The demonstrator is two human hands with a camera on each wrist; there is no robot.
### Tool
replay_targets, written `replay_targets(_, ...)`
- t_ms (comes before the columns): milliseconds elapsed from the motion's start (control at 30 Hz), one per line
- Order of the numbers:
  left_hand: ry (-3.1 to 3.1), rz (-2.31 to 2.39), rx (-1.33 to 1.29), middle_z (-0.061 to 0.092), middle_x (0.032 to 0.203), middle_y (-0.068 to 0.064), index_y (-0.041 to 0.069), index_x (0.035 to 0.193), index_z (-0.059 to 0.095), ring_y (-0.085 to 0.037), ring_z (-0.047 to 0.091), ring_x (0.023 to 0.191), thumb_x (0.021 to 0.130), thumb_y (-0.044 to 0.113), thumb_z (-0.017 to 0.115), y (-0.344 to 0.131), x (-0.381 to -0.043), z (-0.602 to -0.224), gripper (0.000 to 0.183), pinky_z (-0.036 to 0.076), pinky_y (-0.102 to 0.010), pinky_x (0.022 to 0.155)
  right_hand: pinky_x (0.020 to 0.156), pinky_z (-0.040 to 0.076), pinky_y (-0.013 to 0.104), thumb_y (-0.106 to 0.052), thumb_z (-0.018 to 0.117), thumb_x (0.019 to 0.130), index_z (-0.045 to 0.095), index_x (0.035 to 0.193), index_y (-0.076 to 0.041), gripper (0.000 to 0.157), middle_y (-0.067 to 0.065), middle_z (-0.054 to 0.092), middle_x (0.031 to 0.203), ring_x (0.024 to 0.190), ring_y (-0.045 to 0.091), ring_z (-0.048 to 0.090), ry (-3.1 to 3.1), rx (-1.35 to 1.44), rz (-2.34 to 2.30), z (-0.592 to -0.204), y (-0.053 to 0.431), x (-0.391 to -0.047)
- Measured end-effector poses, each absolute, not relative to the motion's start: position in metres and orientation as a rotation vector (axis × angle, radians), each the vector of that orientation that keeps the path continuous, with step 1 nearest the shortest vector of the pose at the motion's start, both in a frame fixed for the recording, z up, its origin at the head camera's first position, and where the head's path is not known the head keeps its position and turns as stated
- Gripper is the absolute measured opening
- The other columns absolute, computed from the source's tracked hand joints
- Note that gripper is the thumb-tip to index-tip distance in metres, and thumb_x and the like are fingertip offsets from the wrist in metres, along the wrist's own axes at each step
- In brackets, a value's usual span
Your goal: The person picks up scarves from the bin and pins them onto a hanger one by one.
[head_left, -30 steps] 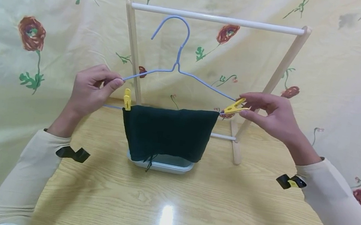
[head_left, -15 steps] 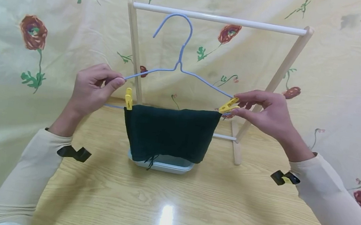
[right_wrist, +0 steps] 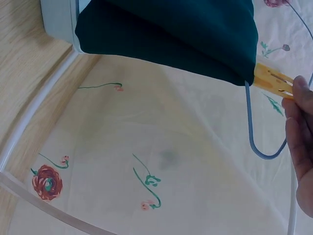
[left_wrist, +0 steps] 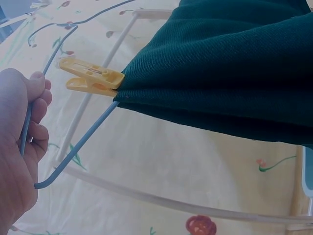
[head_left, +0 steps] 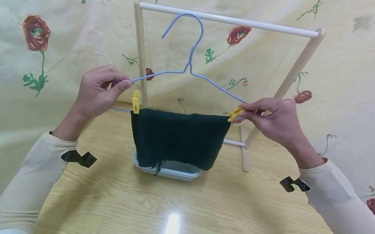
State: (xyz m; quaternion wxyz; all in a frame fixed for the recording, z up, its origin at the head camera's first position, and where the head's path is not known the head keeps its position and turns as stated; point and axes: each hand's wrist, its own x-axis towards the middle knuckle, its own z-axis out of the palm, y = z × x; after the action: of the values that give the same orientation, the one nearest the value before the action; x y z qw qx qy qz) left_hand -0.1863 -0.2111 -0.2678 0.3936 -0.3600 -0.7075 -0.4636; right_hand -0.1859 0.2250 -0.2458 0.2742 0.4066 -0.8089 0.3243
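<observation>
My left hand point(head_left: 101, 90) pinches the left arm of a blue wire hanger point(head_left: 164, 73), held upright with its hook at the top. Over the hanger's lower bar hangs a folded dark green cloth point(head_left: 178, 139), dark strings dangling from its bottom edge. A yellow clothespin point(head_left: 135, 103) grips the cloth's upper left corner. At the upper right corner, my right hand point(head_left: 275, 114) pinches a second yellow clothespin point(head_left: 235, 114) between thumb and fingers. In the right wrist view, this clothespin point(right_wrist: 273, 81) meets the cloth's edge right beside the bar; whether its jaws bite the cloth cannot be told.
Behind the hanger stands a wooden rack with a white top rod point(head_left: 227, 19). A pale blue tray point(head_left: 180, 175) sits under the cloth, partly hidden by it, on the wood-grain table point(head_left: 120, 206). A flower-patterned curtain point(head_left: 90, 23) covers the back and sides.
My right hand has moved left with its clothespin, from just off the cloth's upper right corner onto it. The clothespin's handles have come together. Hanger and cloth have shifted slightly right.
</observation>
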Motion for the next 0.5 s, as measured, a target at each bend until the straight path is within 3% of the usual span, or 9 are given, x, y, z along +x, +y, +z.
replay_targets(300,-1.78,-1.189,-0.948,0.056,0.069,-0.008,-0.01,0.089,0.076,-0.007,0.042,0.066,0.083,-0.011,0.078,-0.2089,-0.1842,-0.2673,0.007,0.025,-0.018,0.057,0.066,0.049,0.007,0.012,0.087,0.069,0.083,0.089,-0.003,0.025,0.007,0.078,0.082,0.08,-0.018,0.064,-2.139,1.124,0.751,-0.2497,0.2207,-0.187)
replay_targets(500,-1.781,-1.18,-0.966,0.056,0.069,-0.009,-0.011,0.088,0.075,-0.007,0.041,0.066,0.084,-0.009,0.078,-0.2088,-0.1836,-0.2681,0.006,0.026,-0.018,0.058,0.063,0.047,0.007,0.006,0.09,0.069,0.082,0.095,-0.003,0.029,0.003,0.078,0.082,0.069,-0.004,0.066,-2.198,1.13,0.697,-0.2497,0.2196,-0.1859)
